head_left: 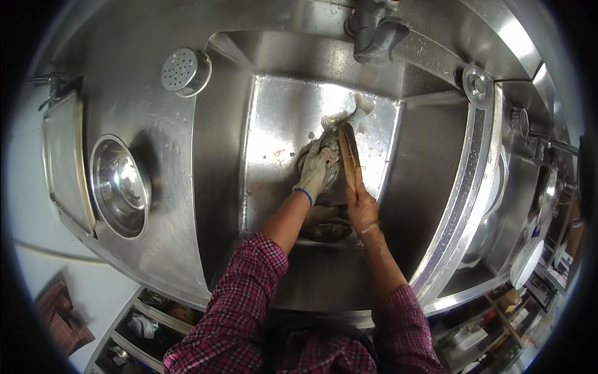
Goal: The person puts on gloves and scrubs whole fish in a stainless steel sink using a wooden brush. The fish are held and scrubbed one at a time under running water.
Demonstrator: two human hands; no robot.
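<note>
My left hand [316, 169], in a pale knit glove with a blue cuff edge, presses on and grips a scaly fish [334, 123] in the sink. The fish's tail points to the far right; its front part is hidden under the glove. My bare right hand [361, 209] is closed round the handle of a long wooden brush-like tool [349, 153]. The tool's far end lies against the right side of the fish, its working face not clearly visible. Nearer to me, another dark fish [328, 232] rests in the sink below my wrists.
Steel walls surround the sink [218, 162], and a faucet [377, 37] hangs over its far edge. On the left counter are a perforated strainer cup [180, 70], a steel bowl [121, 187] and a tray [68, 162]. A round drain cover [478, 86] sits at the right rim.
</note>
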